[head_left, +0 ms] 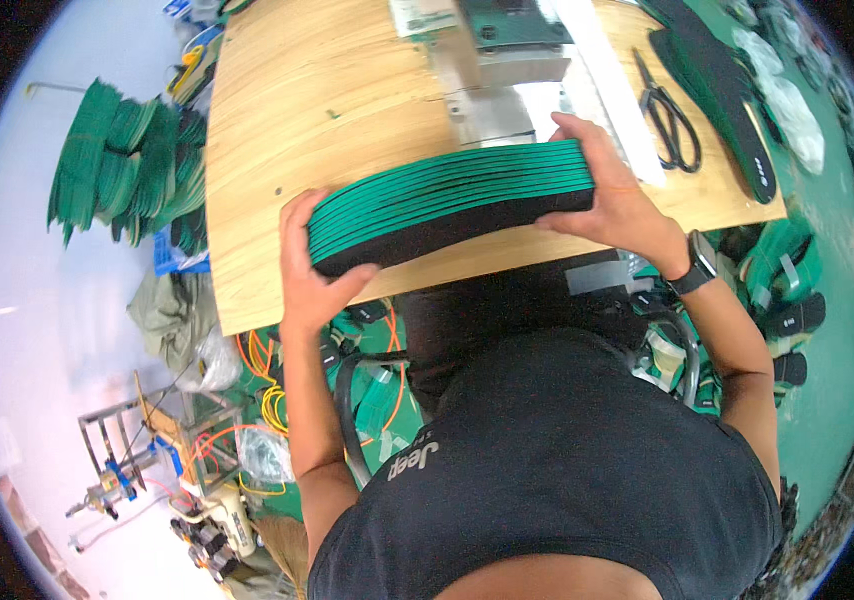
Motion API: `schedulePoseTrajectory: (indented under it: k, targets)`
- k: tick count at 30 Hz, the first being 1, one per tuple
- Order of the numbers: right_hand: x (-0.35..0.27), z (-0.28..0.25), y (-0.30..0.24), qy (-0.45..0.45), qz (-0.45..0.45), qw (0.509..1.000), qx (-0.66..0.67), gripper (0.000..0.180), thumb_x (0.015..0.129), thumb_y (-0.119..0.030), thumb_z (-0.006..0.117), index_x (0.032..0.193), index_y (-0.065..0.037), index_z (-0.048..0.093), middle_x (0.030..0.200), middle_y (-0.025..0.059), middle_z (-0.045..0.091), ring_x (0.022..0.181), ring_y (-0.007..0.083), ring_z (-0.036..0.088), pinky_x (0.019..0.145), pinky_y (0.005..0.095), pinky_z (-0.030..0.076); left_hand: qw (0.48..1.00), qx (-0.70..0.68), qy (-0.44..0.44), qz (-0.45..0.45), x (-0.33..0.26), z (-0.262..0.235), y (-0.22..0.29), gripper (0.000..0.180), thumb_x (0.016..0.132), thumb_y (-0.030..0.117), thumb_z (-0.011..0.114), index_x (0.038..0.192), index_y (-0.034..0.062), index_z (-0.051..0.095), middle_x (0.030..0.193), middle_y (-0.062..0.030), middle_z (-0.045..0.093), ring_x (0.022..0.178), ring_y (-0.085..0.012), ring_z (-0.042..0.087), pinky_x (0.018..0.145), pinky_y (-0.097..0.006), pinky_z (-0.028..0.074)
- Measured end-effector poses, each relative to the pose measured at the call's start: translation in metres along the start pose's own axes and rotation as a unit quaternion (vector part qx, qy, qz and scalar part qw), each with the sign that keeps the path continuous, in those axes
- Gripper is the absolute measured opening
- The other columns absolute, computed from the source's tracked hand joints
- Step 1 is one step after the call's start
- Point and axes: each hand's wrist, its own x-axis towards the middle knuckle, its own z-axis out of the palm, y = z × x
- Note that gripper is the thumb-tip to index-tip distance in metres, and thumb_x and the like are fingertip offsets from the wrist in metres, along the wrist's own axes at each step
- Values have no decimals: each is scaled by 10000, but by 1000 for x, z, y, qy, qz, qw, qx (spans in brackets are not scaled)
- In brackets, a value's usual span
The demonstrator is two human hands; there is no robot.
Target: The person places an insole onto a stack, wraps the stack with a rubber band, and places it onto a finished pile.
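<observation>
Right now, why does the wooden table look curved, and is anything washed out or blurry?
Head view: fisheye lens bends the wooden table edges; black corners frame the picture. The white floor is overexposed. The stack of insoles between left hand and right hand is sharp.

A pale wooden worktable with a curved edge (327, 100) fills the centre, over a light glossy floor (17, 330) on the left. Green floor matting (832, 400) runs down the right, bright even light throughout.

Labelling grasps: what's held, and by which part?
Both hands, left and right, grip a stack of green-and-black foam insoles at its two opposite ends.
</observation>
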Motion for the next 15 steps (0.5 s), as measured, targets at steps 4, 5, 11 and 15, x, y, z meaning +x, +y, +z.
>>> schedulePoseTrajectory:
  k: [4, 5, 11, 15]
  targets:
    - [-4, -8, -2, -33, 5, 998, 47, 761, 740, -105, 740, 1377, -58, 327, 1161, 125, 477, 1086, 251, 494, 946, 326, 395, 1000, 20, -1, -16, -3, -1, -1, 631, 701, 245, 724, 1241, -7, 517, 1175, -173, 546, 1121, -305, 514, 1002, -378, 373]
    - [-4, -9, -1, -39, 20, 997, 65, 733, 754, -104, 731, 1369, -60, 336, 1156, 123, 485, 1081, 240, 499, 940, 318, 398, 999, 18, 9, -30, -1, 0, 0, 611, 716, 237, 719, 1240, -9, 525, 1168, -171, 558, 1112, -295, 524, 994, -370, 380]
    - [5, -16, -13, -67, 187, 965, 168, 436, 828, -171, 707, 1207, -37, 538, 1075, 64, 577, 1024, 140, 533, 910, 266, 412, 982, -41, -17, -185, 17, -10, 17, 502, 833, 195, 667, 1267, -16, 529, 1240, -157, 549, 1146, -234, 513, 1011, -334, 363]
    - [4, -3, -4, -9, 164, 983, 82, 556, 813, -259, 729, 1284, -71, 501, 1170, 99, 552, 1094, 191, 517, 957, 298, 402, 982, 8, 12, -190, 14, -6, -14, 466, 931, 269, 552, 1306, -2, 499, 1337, -165, 484, 1253, -248, 443, 1065, -341, 309]
